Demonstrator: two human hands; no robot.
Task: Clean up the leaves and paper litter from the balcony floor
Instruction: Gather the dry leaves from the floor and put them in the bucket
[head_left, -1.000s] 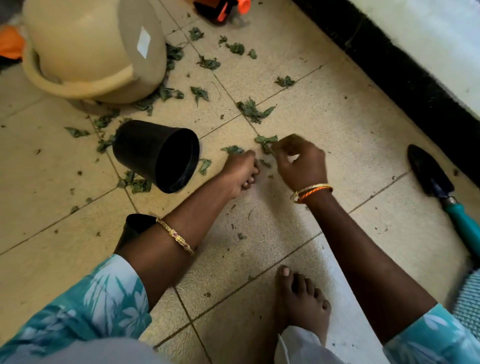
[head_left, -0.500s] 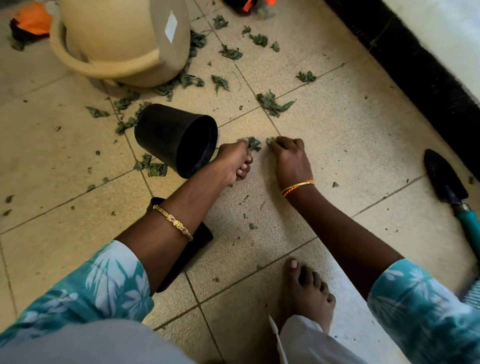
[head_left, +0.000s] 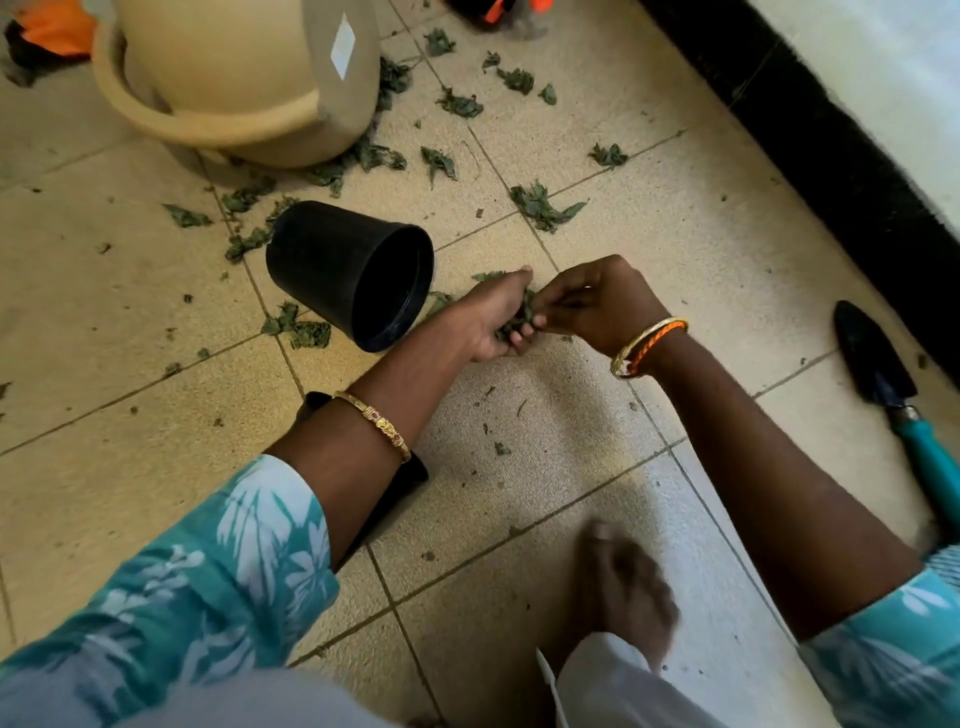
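Dry green leaves lie scattered over the beige tiled floor (head_left: 597, 405), with a clump (head_left: 540, 205) beyond my hands and more (head_left: 298, 327) left of the black pot. My left hand (head_left: 493, 322) is curled round a bunch of gathered leaves (head_left: 519, 322), held just above the floor. My right hand (head_left: 592, 306) meets it fingertip to fingertip and pinches leaves into that bunch. A black plastic pot (head_left: 353, 273) lies on its side just left of my left hand, its mouth facing me.
A large beige pot (head_left: 234, 78) lies tipped at the back left with leaves around its rim. A trowel (head_left: 883, 384) with a teal handle lies at the right, near the black skirting (head_left: 810, 156). A black object (head_left: 400, 483) sits under my left forearm. My bare foot (head_left: 628, 587) is in front.
Both hands have lifted off the floor and come together. The leaves that lay by my fingers are now bunched in my left hand, and my right hand has turned toward it.
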